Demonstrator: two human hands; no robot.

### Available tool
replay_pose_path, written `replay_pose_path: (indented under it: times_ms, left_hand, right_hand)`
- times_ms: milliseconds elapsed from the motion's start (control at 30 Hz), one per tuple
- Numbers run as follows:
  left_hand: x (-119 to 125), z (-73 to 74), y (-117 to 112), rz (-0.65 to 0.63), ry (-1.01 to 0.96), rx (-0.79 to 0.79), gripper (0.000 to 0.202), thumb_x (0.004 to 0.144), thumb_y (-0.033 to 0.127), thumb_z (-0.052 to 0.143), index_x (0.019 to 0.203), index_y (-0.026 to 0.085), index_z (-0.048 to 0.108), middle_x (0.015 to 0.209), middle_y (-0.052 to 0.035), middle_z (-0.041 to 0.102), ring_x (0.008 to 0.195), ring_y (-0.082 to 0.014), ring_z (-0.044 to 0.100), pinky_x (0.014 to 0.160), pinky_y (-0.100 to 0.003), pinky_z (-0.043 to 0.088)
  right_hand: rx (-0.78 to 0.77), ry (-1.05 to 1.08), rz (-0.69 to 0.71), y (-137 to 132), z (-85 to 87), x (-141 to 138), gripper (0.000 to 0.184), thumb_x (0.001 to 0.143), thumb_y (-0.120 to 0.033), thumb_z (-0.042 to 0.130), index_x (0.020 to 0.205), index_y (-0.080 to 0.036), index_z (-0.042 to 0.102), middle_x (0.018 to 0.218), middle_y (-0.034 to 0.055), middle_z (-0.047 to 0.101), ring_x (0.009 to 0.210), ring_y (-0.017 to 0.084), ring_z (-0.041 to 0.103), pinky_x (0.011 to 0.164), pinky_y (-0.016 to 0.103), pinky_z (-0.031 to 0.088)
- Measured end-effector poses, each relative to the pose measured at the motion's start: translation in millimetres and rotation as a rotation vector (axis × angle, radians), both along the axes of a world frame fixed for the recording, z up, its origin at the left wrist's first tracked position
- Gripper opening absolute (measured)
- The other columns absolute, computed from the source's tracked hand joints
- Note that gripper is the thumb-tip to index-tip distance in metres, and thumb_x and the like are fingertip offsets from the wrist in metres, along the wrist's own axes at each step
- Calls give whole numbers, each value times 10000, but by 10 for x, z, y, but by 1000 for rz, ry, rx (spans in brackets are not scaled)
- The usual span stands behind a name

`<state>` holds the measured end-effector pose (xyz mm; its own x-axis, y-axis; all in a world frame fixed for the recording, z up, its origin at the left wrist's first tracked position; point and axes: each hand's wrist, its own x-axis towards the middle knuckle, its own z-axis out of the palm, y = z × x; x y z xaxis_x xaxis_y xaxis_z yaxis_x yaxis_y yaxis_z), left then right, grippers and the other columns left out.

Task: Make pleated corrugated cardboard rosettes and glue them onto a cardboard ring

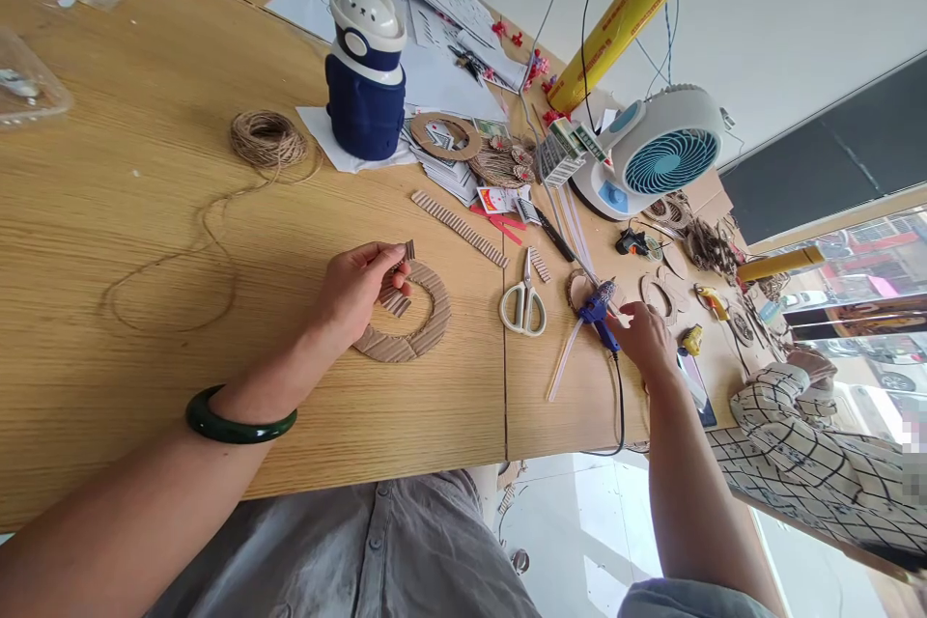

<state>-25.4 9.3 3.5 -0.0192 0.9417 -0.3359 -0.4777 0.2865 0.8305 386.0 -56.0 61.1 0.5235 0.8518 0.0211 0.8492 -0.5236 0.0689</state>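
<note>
My left hand [358,290] is closed in a pinch on a short corrugated cardboard strip [395,302], held over a cardboard ring [412,345]. The ring lies flat on the table and has a ridged surface. To the right, my right hand [644,340] is beside a blue hot glue gun [597,305], its fingers bent but apart. Whether a fingertip touches the gun's handle I cannot tell. A clear glue stick [566,362] sticks out behind the gun. Between my hands lie white-handled scissors [522,303], blades pointing away from me.
Beyond the ring lies a longer corrugated strip [460,228]. A twine coil [267,139], blue bottle [366,77] and white fan [662,150] stand toward the back. At right are cardboard pieces [658,294] and a person's checked sleeve [789,425]. The gun's cord [621,406] drops over the front edge.
</note>
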Motion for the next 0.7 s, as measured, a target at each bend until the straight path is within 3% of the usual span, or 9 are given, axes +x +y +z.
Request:
replay_pose_path:
  times_ms: [200,267,333,433,500,600,700]
  left_hand:
    - [18,29,-22,-18,-11,2,89,738,220,720,684,154,694,630,12,622,478,-74,527,500,-210,520]
    - [33,43,-46,-40,-14,24,105,739,237,731,677,164,688,636,12,618,476,-78,531,495,-216,519]
    - [51,59,-78,-70,-29,44,129,739,262,751,682,167,685,646,11,618,481,-82,537,496,-221,519]
    - [77,76,-118,-81,-71,70,170,730,298,785,711,164,682,674,9,630,532,-90,558,574,-243,559]
    - [83,78,-126,-77,-94,82,199,737,326,794,736,167,674,699,10,644,579,-98,584,644,-258,576]
    - [76,78,-104,-68,-124,82,208,763,343,779,744,171,665,697,17,650,616,-102,615,656,-231,549]
    - [69,95,-66,0,-154,90,187,778,326,755,739,173,655,678,28,644,614,-96,618,658,-220,537]
  right_hand:
    - [252,40,-3,-55,114,-327,236,898,-386,530,925,-200,673,975,110,733,905,271,679,810,404,506]
    - [471,311,95,-52,62,-639,215,889,-384,562,893,-201,675,880,73,728,794,221,684,782,375,539]
    - [583,760,201,-16,-36,-1071,224,869,-424,631,855,-202,665,815,32,708,710,177,674,721,340,577]
    - [498,1330,276,106,-203,-1796,319,843,-511,708,838,-194,674,799,16,707,685,146,673,656,308,613]
    - [427,1546,296,213,-290,-2196,374,824,-557,729,833,-187,682,818,18,712,738,145,687,689,307,633]
    - [399,1644,319,344,-375,-2549,424,850,-609,677,833,-186,687,846,25,713,810,154,690,717,293,625]
    - [359,1558,372,377,-436,-2672,404,859,-606,666,870,-203,695,832,17,710,779,145,649,651,248,556]
